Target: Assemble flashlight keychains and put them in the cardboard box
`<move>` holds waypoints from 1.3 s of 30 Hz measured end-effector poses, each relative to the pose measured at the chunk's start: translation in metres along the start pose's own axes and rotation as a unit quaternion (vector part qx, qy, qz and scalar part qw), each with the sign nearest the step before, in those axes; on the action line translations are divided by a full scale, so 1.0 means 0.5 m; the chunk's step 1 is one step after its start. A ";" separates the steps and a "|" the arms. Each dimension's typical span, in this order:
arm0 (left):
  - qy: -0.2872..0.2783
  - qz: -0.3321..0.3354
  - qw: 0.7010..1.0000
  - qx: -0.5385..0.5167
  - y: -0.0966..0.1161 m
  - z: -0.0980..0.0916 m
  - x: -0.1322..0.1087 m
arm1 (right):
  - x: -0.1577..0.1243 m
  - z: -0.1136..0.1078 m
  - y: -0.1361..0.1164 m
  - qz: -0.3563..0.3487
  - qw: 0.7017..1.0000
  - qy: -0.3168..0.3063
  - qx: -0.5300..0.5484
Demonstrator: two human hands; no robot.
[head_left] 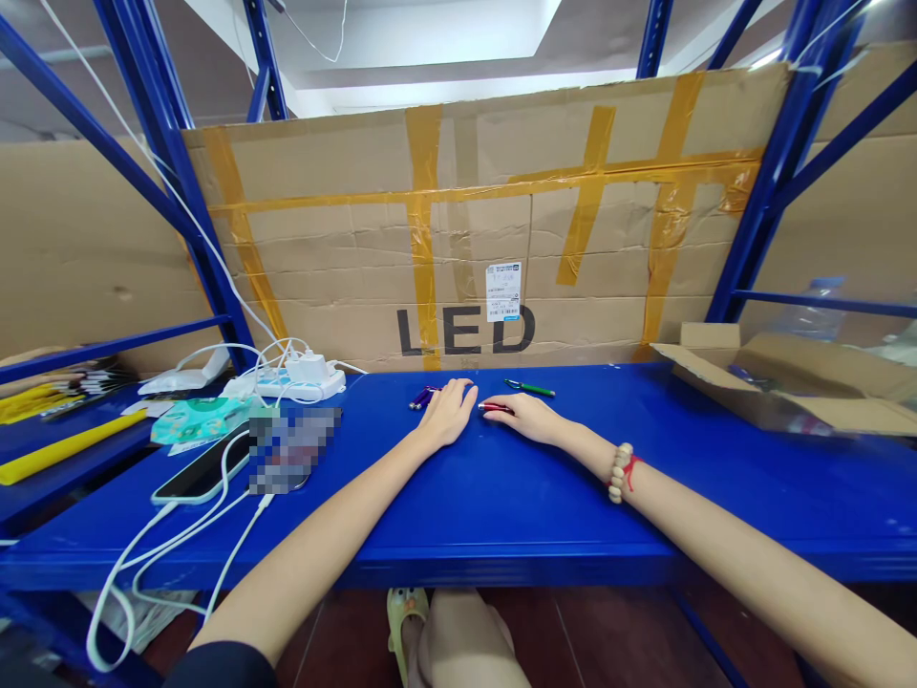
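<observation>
Palm down on the blue shelf top, my left hand (pixel 448 415) has its fingers stretched out and holds nothing I can see. Purple pens (pixel 421 398) lie against its left side, partly hidden by it. My right hand (pixel 531 419), with a beaded bracelet on the wrist, is closed around a red pen (pixel 494 407) lying low over the surface, its tip pointing left toward my left hand. Just beyond my right hand a green pen (pixel 530 388) lies on the shelf.
On the left are phones (pixel 204 468) with white charging cables, a teal wipes pack (pixel 204 419) and a white power strip (pixel 308 382). An open cardboard box (pixel 780 382) stands at right. Taped cardboard (pixel 344 277) closes off the back between blue posts.
</observation>
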State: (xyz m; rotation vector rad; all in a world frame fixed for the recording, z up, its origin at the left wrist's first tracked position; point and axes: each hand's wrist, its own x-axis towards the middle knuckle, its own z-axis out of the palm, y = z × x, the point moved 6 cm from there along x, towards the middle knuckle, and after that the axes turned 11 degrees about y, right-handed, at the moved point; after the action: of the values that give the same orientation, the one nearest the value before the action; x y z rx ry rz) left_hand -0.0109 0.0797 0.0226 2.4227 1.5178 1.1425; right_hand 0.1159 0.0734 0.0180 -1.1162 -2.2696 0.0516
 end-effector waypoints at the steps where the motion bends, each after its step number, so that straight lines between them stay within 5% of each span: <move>1: -0.001 0.001 1.000 0.000 0.000 0.000 0.000 | 0.000 0.002 0.001 -0.001 1.000 -0.004 -0.001; 13: 0.007 0.011 1.000 -0.001 0.000 0.001 0.001 | -0.001 0.010 0.004 -0.020 1.000 -0.008 -0.003; 20: 0.009 0.119 0.990 0.076 0.015 0.006 0.000 | 0.004 0.018 0.008 -0.081 0.996 0.013 -0.028; 27: 0.007 0.115 0.988 0.101 0.014 0.009 -0.001 | 0.006 0.012 0.003 -0.119 0.992 0.037 0.031; 31: 0.036 0.067 0.985 0.155 0.008 0.000 -0.001 | 0.008 -0.002 0.034 0.003 0.997 0.055 -0.053; 34: 0.054 0.034 0.982 0.175 -0.001 -0.007 0.000 | -0.001 -0.018 0.075 0.133 0.980 0.053 -0.141; 39: 0.078 -0.014 0.976 0.204 -0.016 -0.016 -0.002 | -0.016 -0.034 0.117 0.245 0.950 0.052 -0.189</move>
State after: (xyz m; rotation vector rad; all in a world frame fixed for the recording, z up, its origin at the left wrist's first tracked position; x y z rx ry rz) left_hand -0.0221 0.0805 0.0247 2.5944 2.0030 1.1334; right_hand 0.1702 0.1015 0.0112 -1.8196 -1.9027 -0.2501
